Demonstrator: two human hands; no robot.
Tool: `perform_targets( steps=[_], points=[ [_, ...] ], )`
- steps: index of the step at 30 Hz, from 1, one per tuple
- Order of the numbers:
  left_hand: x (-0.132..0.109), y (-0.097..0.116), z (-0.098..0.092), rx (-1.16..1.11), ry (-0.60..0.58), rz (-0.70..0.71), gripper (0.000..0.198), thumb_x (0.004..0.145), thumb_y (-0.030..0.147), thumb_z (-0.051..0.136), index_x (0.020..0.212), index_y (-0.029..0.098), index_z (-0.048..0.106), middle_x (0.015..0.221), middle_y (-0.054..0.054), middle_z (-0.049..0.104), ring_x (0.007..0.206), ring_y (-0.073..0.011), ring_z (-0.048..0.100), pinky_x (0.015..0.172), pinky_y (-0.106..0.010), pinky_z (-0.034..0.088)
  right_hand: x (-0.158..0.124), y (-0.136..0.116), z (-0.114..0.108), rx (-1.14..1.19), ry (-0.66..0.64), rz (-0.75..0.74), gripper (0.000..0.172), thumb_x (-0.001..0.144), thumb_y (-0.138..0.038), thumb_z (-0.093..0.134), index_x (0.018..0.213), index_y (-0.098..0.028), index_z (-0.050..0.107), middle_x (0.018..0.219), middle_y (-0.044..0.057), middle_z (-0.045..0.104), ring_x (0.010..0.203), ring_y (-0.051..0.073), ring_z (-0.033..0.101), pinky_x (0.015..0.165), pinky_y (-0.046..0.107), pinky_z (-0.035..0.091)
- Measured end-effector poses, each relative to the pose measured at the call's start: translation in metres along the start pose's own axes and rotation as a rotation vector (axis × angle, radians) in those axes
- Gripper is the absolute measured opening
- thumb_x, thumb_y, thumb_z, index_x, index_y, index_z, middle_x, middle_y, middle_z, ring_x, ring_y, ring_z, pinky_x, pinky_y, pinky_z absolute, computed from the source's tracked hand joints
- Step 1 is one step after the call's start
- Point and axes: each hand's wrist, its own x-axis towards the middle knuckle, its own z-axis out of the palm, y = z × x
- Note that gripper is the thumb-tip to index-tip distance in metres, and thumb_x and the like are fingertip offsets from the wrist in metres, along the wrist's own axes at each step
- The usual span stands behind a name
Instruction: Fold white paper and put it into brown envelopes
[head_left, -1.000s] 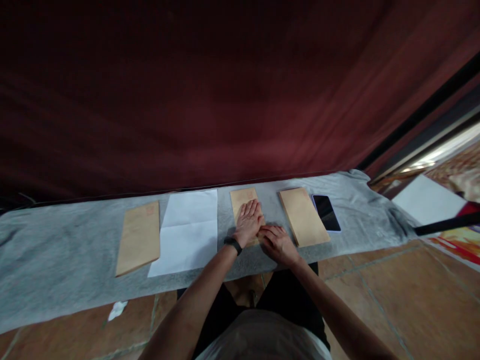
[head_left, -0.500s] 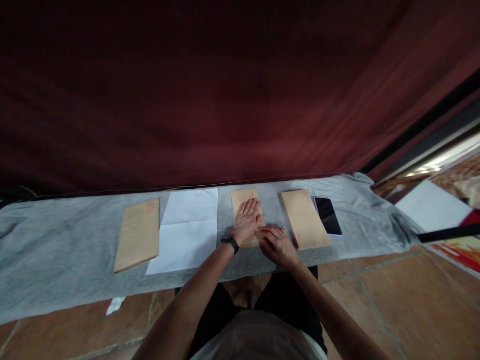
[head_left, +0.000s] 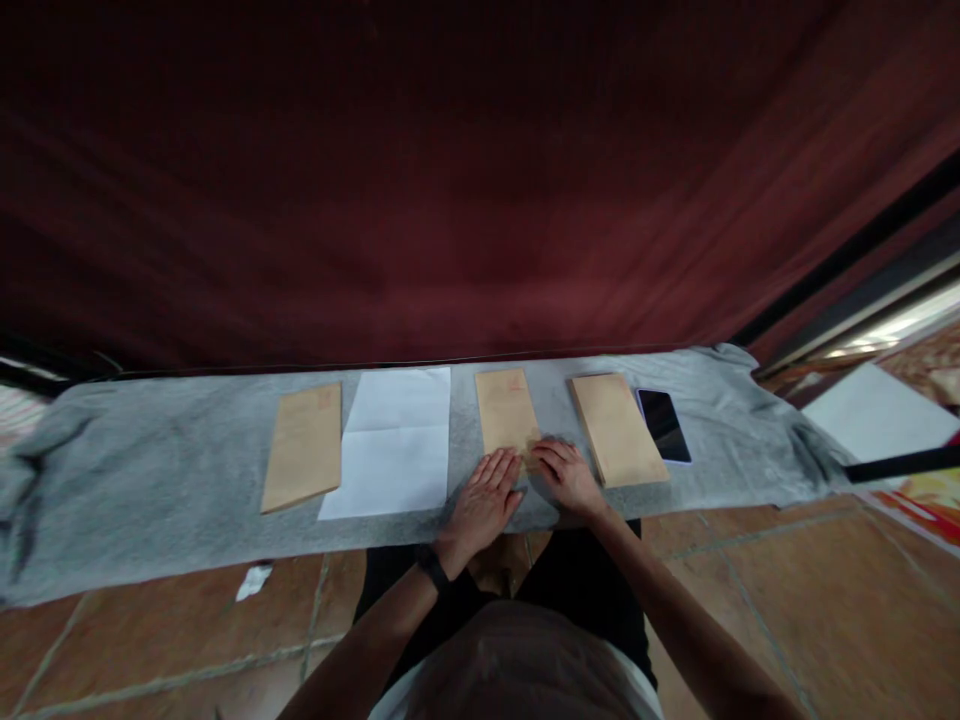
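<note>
Pressing at near end of middle brown envelope [head_left: 506, 410], centre of grey cloth [head_left: 150, 470]. Noted left hand [head_left: 484, 505] flat, palm down, fingers spread, tips at envelope's near edge. Noted right hand [head_left: 570, 478] with fingers bent, tips on near right corner; pinching or not, cannot tell. Envelope flat, contents not visible. Logged white sheet [head_left: 394, 440] just left, second envelope [head_left: 304, 445] farther left, envelope stack [head_left: 616, 428] right, phone [head_left: 664, 425] beside it.

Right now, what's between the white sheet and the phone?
Head view: the middle envelope, touched by the right hand, then the right envelope beside the phone.
</note>
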Motion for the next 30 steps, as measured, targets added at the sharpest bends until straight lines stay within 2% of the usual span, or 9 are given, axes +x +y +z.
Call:
perform_targets(
  steps=[3, 6, 9, 13, 17, 20, 24, 30],
  points=[
    [-0.008, 0.001, -0.003, 0.007, 0.004, 0.025, 0.053, 0.105, 0.04, 0.041, 0.152, 0.015, 0.042, 0.161, -0.011, 0.041, 0.15, -0.0233, 0.035, 0.123, -0.043, 0.032, 0.009, -0.004, -0.001, 0.039, -0.044, -0.05, 0.037, 0.105, -0.031, 0.042, 0.132, -0.023, 0.065, 0.137, 0.009, 0.066, 0.132, 0.023, 0.055, 0.114, 0.048, 0.04],
    [-0.012, 0.002, -0.002, 0.023, 0.012, 0.039, 0.052, 0.104, 0.039, 0.043, 0.148, 0.013, 0.047, 0.156, -0.014, 0.048, 0.149, -0.0255, 0.038, 0.121, -0.044, 0.034, 0.025, -0.014, 0.004, 0.046, -0.21, -0.15, 0.043, 0.107, -0.035, 0.037, 0.143, -0.023, 0.057, 0.15, 0.007, 0.056, 0.143, 0.021, 0.045, 0.122, 0.047, 0.031],
    [-0.015, 0.003, 0.002, 0.034, 0.018, 0.016, 0.048, 0.103, 0.039, 0.045, 0.141, 0.011, 0.054, 0.149, -0.016, 0.055, 0.145, -0.0274, 0.043, 0.12, -0.045, 0.036, 0.045, -0.021, 0.012, 0.007, -0.368, -0.216, 0.044, 0.107, -0.038, 0.039, 0.148, -0.027, 0.052, 0.157, 0.004, 0.048, 0.149, 0.02, 0.037, 0.126, 0.047, 0.025],
    [-0.015, 0.002, 0.007, 0.034, 0.014, 0.003, 0.051, 0.103, 0.042, 0.043, 0.146, 0.014, 0.051, 0.15, -0.013, 0.055, 0.143, -0.0266, 0.046, 0.121, -0.045, 0.034, 0.075, -0.014, 0.022, -0.042, -0.46, -0.291, 0.045, 0.106, -0.035, 0.042, 0.15, -0.029, 0.048, 0.16, 0.003, 0.042, 0.151, 0.019, 0.033, 0.128, 0.044, 0.02],
    [-0.015, -0.001, 0.009, 0.037, -0.011, 0.028, 0.057, 0.104, 0.044, 0.041, 0.154, 0.016, 0.039, 0.16, -0.01, 0.042, 0.15, -0.0241, 0.036, 0.123, -0.043, 0.029, 0.104, -0.002, 0.027, -0.093, -0.437, -0.301, 0.047, 0.107, -0.036, 0.038, 0.153, -0.027, 0.043, 0.165, 0.002, 0.034, 0.153, 0.018, 0.028, 0.128, 0.045, 0.019],
    [-0.016, -0.003, 0.009, 0.024, -0.025, 0.031, 0.058, 0.104, 0.042, 0.041, 0.157, 0.018, 0.035, 0.164, -0.008, 0.035, 0.152, -0.0231, 0.031, 0.124, -0.041, 0.028, 0.123, 0.007, 0.033, -0.109, -0.375, -0.279, 0.048, 0.106, -0.037, 0.039, 0.153, -0.026, 0.043, 0.164, 0.002, 0.035, 0.152, 0.017, 0.029, 0.128, 0.044, 0.018],
    [-0.016, -0.002, 0.005, -0.013, -0.024, 0.024, 0.059, 0.103, 0.04, 0.043, 0.157, 0.017, 0.035, 0.165, -0.008, 0.034, 0.153, -0.0232, 0.03, 0.124, -0.041, 0.029, 0.143, 0.016, 0.043, -0.101, -0.261, -0.246, 0.047, 0.105, -0.035, 0.042, 0.151, -0.027, 0.046, 0.162, 0.001, 0.039, 0.15, 0.018, 0.034, 0.128, 0.045, 0.019],
    [-0.015, -0.001, 0.0, -0.039, -0.027, 0.012, 0.058, 0.103, 0.039, 0.044, 0.157, 0.018, 0.035, 0.165, -0.009, 0.032, 0.152, -0.0244, 0.03, 0.124, -0.043, 0.031, 0.161, 0.018, 0.053, -0.148, -0.176, -0.091, 0.049, 0.104, -0.036, 0.042, 0.152, -0.026, 0.046, 0.161, 0.006, 0.04, 0.15, 0.023, 0.035, 0.126, 0.051, 0.021]
  ],
)
